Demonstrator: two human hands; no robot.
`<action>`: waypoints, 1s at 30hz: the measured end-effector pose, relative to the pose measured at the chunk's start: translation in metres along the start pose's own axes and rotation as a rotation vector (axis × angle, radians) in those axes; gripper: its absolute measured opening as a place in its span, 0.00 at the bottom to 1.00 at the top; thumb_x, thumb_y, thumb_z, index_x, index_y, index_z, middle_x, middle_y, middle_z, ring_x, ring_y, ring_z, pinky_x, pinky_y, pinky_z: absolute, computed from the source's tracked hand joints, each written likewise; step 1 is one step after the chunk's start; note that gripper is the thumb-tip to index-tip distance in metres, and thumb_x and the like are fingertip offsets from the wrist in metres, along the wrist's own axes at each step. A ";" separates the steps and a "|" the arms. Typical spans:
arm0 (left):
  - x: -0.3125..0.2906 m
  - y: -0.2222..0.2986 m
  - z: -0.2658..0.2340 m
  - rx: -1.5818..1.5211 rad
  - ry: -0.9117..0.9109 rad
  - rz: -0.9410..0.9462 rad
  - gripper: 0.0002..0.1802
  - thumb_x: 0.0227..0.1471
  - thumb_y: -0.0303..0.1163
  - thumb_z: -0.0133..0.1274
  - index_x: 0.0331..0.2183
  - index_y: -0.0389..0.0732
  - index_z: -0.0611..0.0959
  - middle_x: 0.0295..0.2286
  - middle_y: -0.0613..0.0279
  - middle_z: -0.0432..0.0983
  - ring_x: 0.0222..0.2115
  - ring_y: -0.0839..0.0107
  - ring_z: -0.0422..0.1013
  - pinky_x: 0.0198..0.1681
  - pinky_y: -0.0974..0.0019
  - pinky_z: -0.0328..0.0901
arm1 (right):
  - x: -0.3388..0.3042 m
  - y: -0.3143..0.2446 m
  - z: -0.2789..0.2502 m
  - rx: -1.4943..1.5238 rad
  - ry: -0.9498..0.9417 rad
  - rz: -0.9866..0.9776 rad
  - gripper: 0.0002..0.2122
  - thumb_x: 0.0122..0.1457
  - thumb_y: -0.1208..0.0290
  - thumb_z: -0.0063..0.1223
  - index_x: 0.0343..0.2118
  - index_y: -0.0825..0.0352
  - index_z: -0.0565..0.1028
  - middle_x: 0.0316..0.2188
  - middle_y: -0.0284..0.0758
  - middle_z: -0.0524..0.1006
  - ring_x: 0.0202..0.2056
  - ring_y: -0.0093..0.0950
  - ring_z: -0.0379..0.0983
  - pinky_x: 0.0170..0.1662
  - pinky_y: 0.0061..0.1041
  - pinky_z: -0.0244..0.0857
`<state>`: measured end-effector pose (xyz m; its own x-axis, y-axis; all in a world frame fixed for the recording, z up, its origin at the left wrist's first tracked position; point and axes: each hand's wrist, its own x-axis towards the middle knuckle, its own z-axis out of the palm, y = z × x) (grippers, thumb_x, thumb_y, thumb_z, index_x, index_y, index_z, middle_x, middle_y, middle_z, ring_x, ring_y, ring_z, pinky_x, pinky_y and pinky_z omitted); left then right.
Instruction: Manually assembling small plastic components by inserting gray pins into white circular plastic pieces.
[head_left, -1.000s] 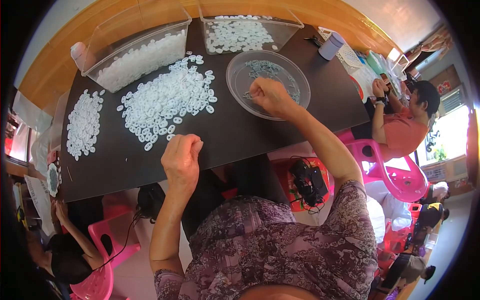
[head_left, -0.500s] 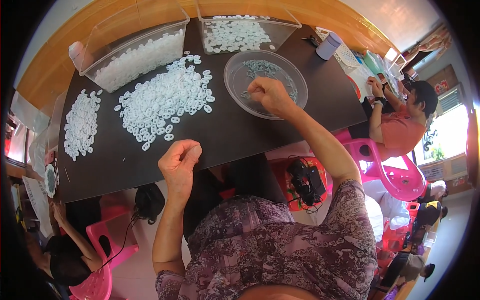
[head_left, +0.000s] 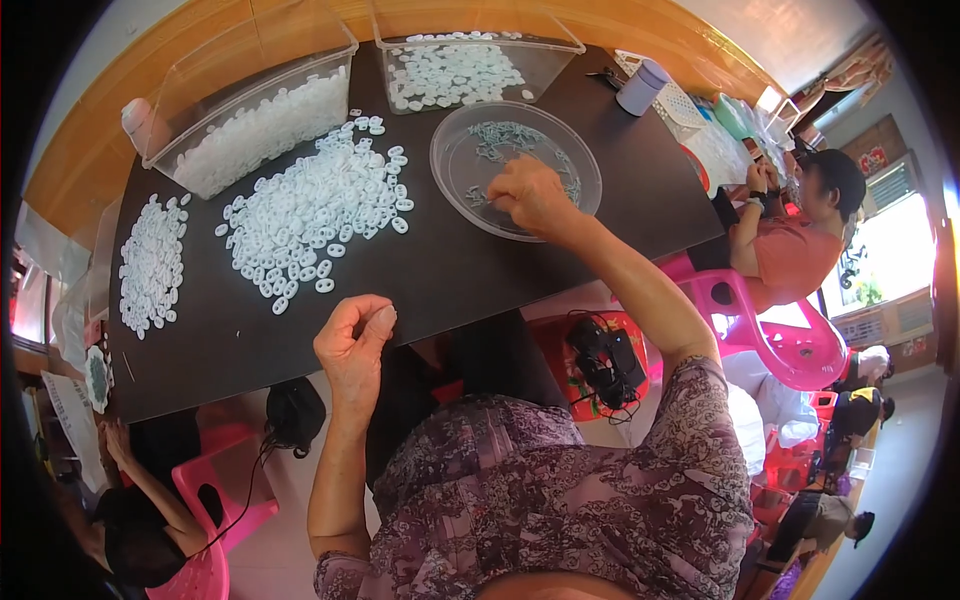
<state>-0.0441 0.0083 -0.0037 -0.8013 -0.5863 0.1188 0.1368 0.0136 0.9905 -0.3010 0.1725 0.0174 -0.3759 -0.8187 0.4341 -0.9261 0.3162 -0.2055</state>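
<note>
Over the near side of a round clear plastic tray [head_left: 445, 188], my right hand [head_left: 538, 205] reaches down with its fingers pinched together. Small grey-green slender pieces [head_left: 503, 138] lie scattered in the tray, some right beside the fingertips. Whatever those fingertips hold, if anything, is hidden. At the table's front edge, my left hand [head_left: 350, 345] is closed, thumb against the curled index finger; what it grips cannot be made out. Beyond it spreads a large heap of white oval plastic pieces with two holes [head_left: 312, 215]. A smaller heap of white pieces [head_left: 152, 265] lies at far left.
Two clear bins, a left bin [head_left: 255, 118] and a right bin [head_left: 455, 72], hold white pieces at the back of the dark table [head_left: 430, 270]. A lavender-capped container [head_left: 642, 88] stands at back right. One co-worker [head_left: 800, 235] sits at right, another [head_left: 150, 520] at lower left.
My right hand has dipped lower toward the pieces in the tray. My left hand keeps nearly the same pinch and place. The whole view has shifted slightly.
</note>
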 end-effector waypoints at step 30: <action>-0.011 0.012 -0.005 -0.515 0.031 -0.184 0.06 0.49 0.25 0.55 0.31 0.33 0.78 0.25 0.63 0.74 0.25 0.78 0.69 0.30 0.76 0.66 | 0.007 -0.135 -0.005 0.766 -0.077 0.160 0.05 0.47 0.80 0.55 0.29 0.68 0.74 0.25 0.32 0.71 0.26 0.21 0.68 0.31 0.20 0.62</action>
<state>-0.0303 0.0108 0.0062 -0.8226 -0.5651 -0.0633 0.2692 -0.4851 0.8320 -0.1785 0.1267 0.0528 -0.4738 -0.8309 0.2917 -0.5707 0.0375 -0.8203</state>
